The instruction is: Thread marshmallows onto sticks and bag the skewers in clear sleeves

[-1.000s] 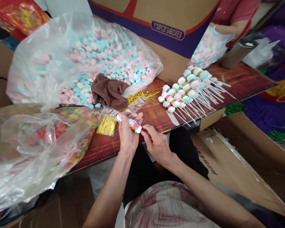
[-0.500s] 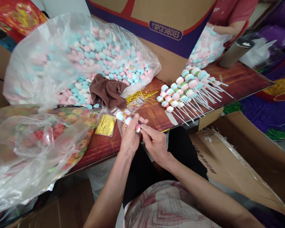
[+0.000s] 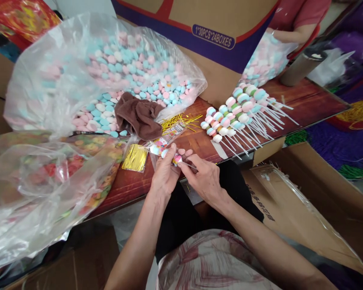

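two bare hands meet at the near edge of the table [image 3: 196, 141] in the head view, both closed on one candy skewer [image 3: 164, 153]. the left hand [image 3: 166, 173] grips its row of soft pink, white and blue pieces, thumb on top, with the far pieces sticking out past the fingers. the right hand [image 3: 204, 175] pinches at the thin stick just beside the lowest piece. what looks like a printed clear wrapper shows around the candy, though the fingers hide much of it.

just beyond the left hand lie a packet of gold ties [image 3: 135, 158] and some loose gold ties [image 3: 186, 122]. a brown cloth [image 3: 137, 116] rests against the mouth of a big clear candy bag [image 3: 121, 66], full of pastel pieces. nearer on the left is a second clear bag [image 3: 57, 177] with red, green and orange pieces.

to the right, a pile of skewers [image 3: 232, 114] lies with white sticks pointing toward the near edge. a tall tumbler [image 3: 304, 67] stands behind it, near a person [image 3: 310, 20] in a reddish top.
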Available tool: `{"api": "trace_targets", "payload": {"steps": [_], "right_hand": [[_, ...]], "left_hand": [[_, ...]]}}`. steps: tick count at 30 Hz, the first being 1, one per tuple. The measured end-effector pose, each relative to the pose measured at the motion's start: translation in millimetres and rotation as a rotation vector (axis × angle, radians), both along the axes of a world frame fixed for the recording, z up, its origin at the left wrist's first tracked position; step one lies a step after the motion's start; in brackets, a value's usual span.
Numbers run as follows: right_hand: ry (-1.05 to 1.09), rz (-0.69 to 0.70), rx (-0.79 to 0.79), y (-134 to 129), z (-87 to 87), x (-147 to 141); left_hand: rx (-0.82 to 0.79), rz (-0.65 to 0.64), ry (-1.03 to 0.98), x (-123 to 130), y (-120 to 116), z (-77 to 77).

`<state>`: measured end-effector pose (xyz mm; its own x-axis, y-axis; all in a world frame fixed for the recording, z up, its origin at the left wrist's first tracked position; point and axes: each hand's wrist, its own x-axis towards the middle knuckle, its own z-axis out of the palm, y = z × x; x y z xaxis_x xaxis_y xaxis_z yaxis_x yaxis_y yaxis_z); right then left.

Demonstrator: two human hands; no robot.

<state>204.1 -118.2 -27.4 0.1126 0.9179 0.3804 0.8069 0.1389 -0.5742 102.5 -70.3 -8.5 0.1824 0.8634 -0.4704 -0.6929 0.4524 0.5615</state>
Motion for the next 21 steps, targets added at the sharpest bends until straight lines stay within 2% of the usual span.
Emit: {"api": "trace_targets", "payload": {"steps": [6,9,14,17,21], "right_hand": [[-0.152,-0.057,0.047,6.7,-7.9,-5.6],[-0.089,-0.039,0.007,8.6,-9.6,-8.7],[0.213,0.102,-0.117,7.9,-1.0,-1.6],[0.484,0.123,-0.159,7.9,4.4,5.6],[0.813,0.106,-0.246,10.0,4.4,10.6]], "left_hand": [[-0.010,0.032,0.016,8.6,-3.6,-4.2],[-0.015,0.021,0.035,9.8,-3.6,-7.2],[0.075,-0.043,0.016,3.4,-2.1,-6.5],[0.181,0.027,0.095,-0.3,-7.7,-9.8],[0.327,0.146,0.368,-3.0,-18.5,-21.3]]}}
